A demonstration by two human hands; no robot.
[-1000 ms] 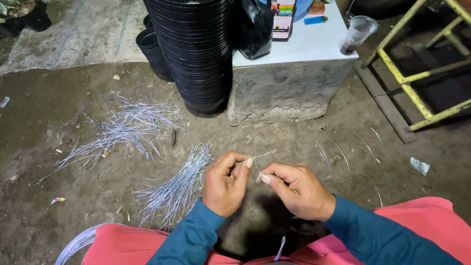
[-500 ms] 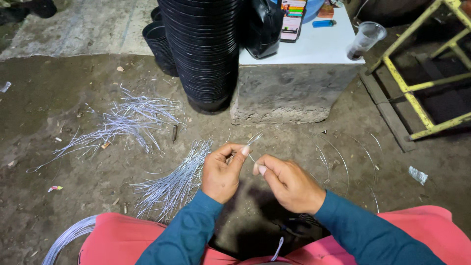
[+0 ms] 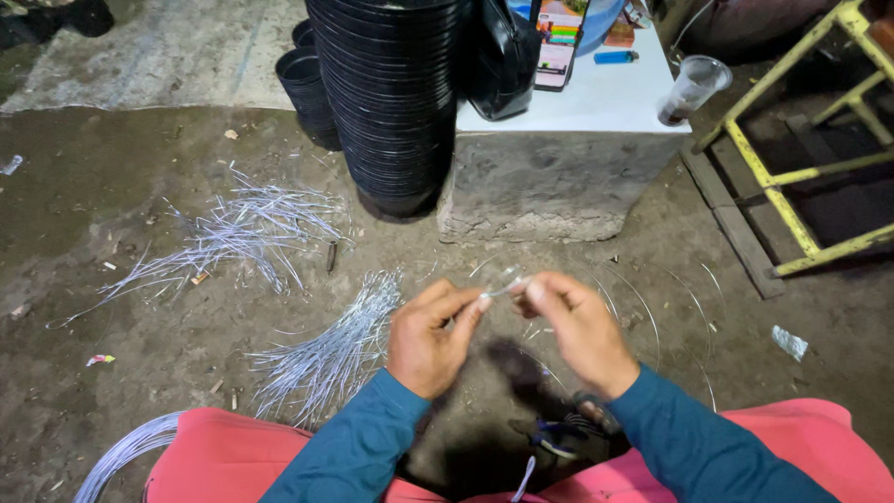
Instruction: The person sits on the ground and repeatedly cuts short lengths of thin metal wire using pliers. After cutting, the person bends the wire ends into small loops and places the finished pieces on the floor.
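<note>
In the head view, the left hand point(image 3: 430, 337) and the right hand point(image 3: 579, 328) both pinch a short thin wire point(image 3: 504, 282) between thumb and fingertips, above the dirt floor point(image 3: 112, 205). It seems a bending step; the next move needs a firm, steady pinch.

wire point(image 3: 503, 282): thin bright metal, smooth, pinched between my left hand point(image 3: 430, 337) and right hand point(image 3: 579, 328)
cut wires point(image 3: 328, 352): I see silvery metal strands, shiny, smooth
far wires point(image 3: 233, 233): same pale glinting metal
coil point(image 3: 126, 454): grey metal wire, soft sheen
pots point(image 3: 391, 93): black plastic, slightly glossy, ribbed by stacked rims
block point(image 3: 549, 186): rough grey concrete sides, pitted; top looks smooth, white, matt
bag point(image 3: 503, 56): black, glossy, leather-like
cup point(image 3: 689, 88): clear plastic
lighter point(image 3: 615, 57): blue plastic, shiny
frame point(image 3: 792, 168): metal, yellow paint, chipped and dull
floor point(image 3: 121, 186): rough, matt, dirty concrete
sleeves point(image 3: 354, 456): teal cloth, matt
lap point(image 3: 223, 461): pink cloth, smooth
</note>
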